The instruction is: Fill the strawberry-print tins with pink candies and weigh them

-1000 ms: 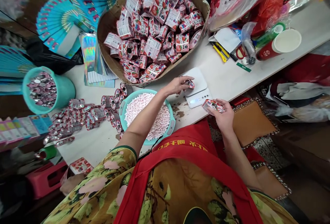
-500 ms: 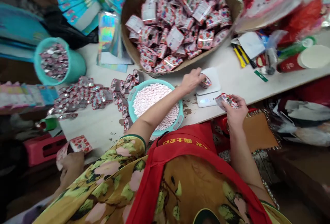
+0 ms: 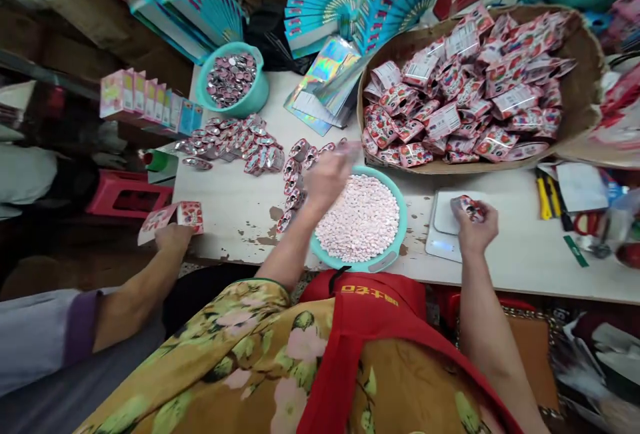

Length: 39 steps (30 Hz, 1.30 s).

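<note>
My left hand (image 3: 325, 181), smeared by motion, is closed on a blurred pink packet (image 3: 351, 150) over the left rim of a turquoise basin (image 3: 404, 224). That basin holds many small pale pink candies (image 3: 357, 217). Left of the hand stand open-topped strawberry-print packets (image 3: 291, 186) in a bent row. My right hand (image 3: 477, 224) grips another printed packet (image 3: 470, 207) above the right side of a white kitchen scale (image 3: 443, 246). A large cardboard box (image 3: 593, 121) of filled-looking packets lies beyond both hands.
Flat packets lie in a pile (image 3: 240, 144) beside a turquoise bucket (image 3: 260, 91). Holographic sheets (image 3: 325, 81) and fanned blue cartons (image 3: 320, 11) stand behind. Yellow cutters (image 3: 547, 195) lie at right. At left, another person's hand (image 3: 174, 239) holds a strawberry-print carton (image 3: 191, 216).
My left hand has gone from the scale leftward to the basin's far-left rim, taking a packet along. My right hand has come in over the scale with its packet. The view has shifted left.
</note>
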{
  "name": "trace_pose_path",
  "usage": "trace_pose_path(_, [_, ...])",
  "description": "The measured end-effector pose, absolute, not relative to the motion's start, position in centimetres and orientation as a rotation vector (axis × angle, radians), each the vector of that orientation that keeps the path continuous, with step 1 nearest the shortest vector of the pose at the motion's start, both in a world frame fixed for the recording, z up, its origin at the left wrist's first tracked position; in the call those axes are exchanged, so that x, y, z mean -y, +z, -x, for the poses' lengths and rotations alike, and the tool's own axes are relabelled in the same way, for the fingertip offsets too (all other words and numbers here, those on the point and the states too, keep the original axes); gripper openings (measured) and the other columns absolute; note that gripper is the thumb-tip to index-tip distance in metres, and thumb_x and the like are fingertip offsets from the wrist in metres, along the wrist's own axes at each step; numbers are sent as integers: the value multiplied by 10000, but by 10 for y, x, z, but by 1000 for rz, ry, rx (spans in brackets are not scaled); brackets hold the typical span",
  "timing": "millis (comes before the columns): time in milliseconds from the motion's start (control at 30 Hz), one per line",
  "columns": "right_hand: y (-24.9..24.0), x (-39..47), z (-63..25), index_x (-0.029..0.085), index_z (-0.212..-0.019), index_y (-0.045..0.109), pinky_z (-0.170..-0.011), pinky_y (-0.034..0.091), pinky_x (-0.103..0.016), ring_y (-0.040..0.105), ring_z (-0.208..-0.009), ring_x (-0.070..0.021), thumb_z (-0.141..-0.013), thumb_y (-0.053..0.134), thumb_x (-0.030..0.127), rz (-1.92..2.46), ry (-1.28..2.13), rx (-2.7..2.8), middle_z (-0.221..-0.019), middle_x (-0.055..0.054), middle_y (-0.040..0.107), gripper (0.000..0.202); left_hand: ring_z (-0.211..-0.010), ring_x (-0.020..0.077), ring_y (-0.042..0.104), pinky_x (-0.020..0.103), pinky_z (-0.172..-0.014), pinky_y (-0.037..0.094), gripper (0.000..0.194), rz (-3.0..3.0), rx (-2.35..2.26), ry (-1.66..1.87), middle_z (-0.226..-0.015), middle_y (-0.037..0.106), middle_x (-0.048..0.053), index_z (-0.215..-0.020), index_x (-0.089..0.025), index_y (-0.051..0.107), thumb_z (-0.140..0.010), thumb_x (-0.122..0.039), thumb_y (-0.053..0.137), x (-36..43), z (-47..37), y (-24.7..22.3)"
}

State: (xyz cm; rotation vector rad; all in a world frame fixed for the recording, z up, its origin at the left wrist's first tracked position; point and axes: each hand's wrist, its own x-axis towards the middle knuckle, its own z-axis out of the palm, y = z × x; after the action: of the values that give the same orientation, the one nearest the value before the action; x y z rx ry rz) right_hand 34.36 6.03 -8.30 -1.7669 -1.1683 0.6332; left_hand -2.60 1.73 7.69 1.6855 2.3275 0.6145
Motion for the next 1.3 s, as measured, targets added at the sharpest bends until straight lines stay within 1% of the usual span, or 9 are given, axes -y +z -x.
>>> trace_pose_path(133, [-66,-66,-333,155,-1201,600,-1178,348,-637,521,-1338,-387,-699,799,510,1786,320,1427,-1339,-214,596,647,-1097,397,651,494,-908,488,360,-956,-2915,140,-1277,650,232,-1191,-140,699,-1007,-380,504,31,144,61])
trace_pose_path(267, [-37,-115,-302,182,-1320,545,-1177,367,-589,507,-1359,-350,-864,658,467,1584,250,1734,-1373,-195,578,549,-1163,442,651,504,-923,509,421,-622,-2868,-110,-1236,658,314,-1152,-51,713,-1010,-358,461,57,186,13])
trace_pose_path(367, [-25,-175,-268,191,-1403,504,-1194,371,-555,473,-1389,-325,-891,600,366,1507,369,1921,-1429,-182,544,549,-1105,427,678,483,-878,530,345,-634,-2813,-91,-1135,690,311,-1072,-46,724,-979,-299,508,60,185,-6])
trace_pose_path(533, [-34,-252,-223,181,-1522,398,-1180,318,-652,334,-1480,-397,-818,705,302,1656,487,2123,-1585,-218,350,778,-1194,322,628,454,-1010,493,369,-973,-2857,155,-1270,657,203,-1240,-148,659,-1034,-335,417,55,149,-11])
trace_pose_path(667, [-40,-265,-208,109,-1430,449,-1134,317,-719,373,-1429,-421,-790,769,298,1647,585,2156,-1516,-241,414,740,-1302,317,562,468,-1146,410,460,-1711,-2224,570,-1327,644,187,-1251,-153,646,-1010,-503,470,56,92,-30])
trace_pose_path(733, [-36,-263,-212,99,-1358,489,-1158,343,-650,438,-1390,-373,-829,732,280,1578,643,2101,-1475,-222,472,610,-1406,356,477,530,-1197,342,545,-1780,-2071,598,-1456,569,204,-1310,-158,618,-985,-579,498,59,68,-43])
trace_pose_path(900, [-13,-235,-256,180,-1324,518,-1103,463,-350,577,-1220,-177,-966,565,392,1397,889,1801,-1312,-75,631,417,-1401,347,463,511,-1197,334,523,-1691,-2132,623,-1467,536,188,-1282,-182,650,-941,-576,608,51,37,-63])
trace_pose_path(1100, [12,-116,-301,301,-1314,520,-927,597,-450,639,-1208,-256,-798,732,671,1293,1070,1385,-1287,-53,624,670,-1163,305,586,443,-1069,422,316,-1671,-2021,537,-1155,671,100,-1065,-235,742,-875,-488,735,23,2,-60])
trace_pose_path(1300, [17,1,-279,285,-1196,603,-952,613,-432,704,-1114,-251,-686,877,493,1434,1389,1076,-1230,-59,707,615,-950,254,629,348,-860,447,114,-1485,-2023,657,-952,699,63,-840,-227,728,-843,-333,686,13,-7,-53])
